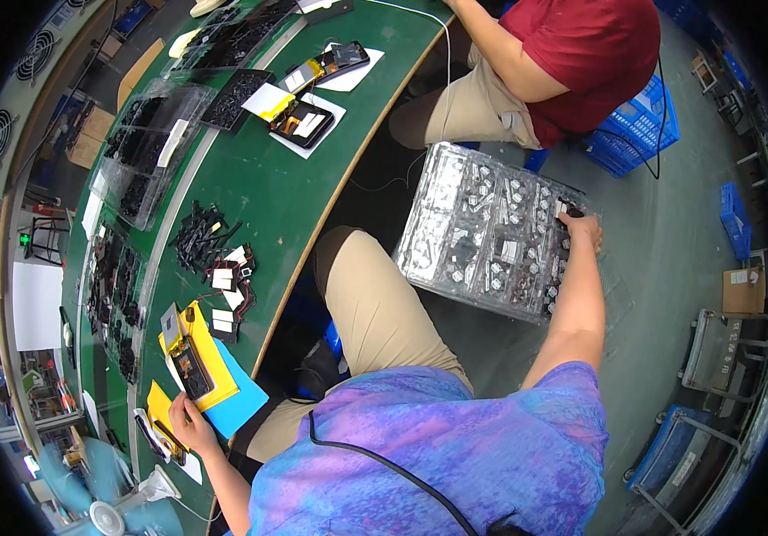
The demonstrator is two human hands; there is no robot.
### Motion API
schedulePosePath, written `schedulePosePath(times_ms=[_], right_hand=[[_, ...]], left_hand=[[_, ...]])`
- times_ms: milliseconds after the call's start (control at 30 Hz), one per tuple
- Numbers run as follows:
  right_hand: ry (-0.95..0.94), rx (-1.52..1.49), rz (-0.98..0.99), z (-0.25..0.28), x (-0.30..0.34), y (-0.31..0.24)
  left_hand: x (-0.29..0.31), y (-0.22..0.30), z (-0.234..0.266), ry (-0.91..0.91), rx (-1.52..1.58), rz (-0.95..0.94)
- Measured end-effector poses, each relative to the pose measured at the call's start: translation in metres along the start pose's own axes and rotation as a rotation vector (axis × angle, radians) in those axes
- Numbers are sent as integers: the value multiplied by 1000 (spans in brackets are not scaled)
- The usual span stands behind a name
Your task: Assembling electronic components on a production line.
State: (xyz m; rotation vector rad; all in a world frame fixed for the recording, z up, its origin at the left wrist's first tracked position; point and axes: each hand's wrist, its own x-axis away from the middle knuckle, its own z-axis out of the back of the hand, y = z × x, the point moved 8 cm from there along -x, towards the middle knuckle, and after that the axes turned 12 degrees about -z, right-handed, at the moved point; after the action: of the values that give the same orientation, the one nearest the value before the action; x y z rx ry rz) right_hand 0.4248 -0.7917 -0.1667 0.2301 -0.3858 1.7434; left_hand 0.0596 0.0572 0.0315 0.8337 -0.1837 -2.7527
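A long green workbench [268,205] curves up the left side, and across from the person's right knee sits a wide clear plastic compartment tray [420,241] full of small pale and dark parts, near a co-worker in a red shirt [594,45]. The tray looks thin-walled, light and slick, likely to flex if lifted by one corner, so it is best taken by two opposite rims. At the bench edge, a yellow sheet [212,337] overlaps a blue sheet [237,413], both apparently limp. On the yellow one lies an opened phone-like device [193,372], beside a flat silver-grey battery-like block [171,323]. The device seems light and stiff but fragile where its insides are bare; the side edges would be the safe hold. The left hand [193,427] is at its lower end, fingers loosely bent; whether they press on it or pinch its edge, I cannot tell. Farther up the bench are small white-faced parts with wires [229,284] and a heap of black strips [196,241]. The right hand [585,229] reaches to the tray's right side, thumb and fingers curled about a small dark part [571,211], though whether they pinch it is unclear.
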Motion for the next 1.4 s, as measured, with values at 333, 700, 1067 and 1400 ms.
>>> schedulePosePath(times_ms=[333,700,1067,1400], right_hand=[[-109,-87,245,-47,-65,-37],[197,-565,318,-25,-57,-37],[-923,-802,1452,30,491,-182],[-976,-461,1607,-82,652,-241]], left_hand=[[0,4,2,8,11,26],[2,0,7,26,62,42],[-5,15,13,135,135,38],[1,12,34,302,190,136]])
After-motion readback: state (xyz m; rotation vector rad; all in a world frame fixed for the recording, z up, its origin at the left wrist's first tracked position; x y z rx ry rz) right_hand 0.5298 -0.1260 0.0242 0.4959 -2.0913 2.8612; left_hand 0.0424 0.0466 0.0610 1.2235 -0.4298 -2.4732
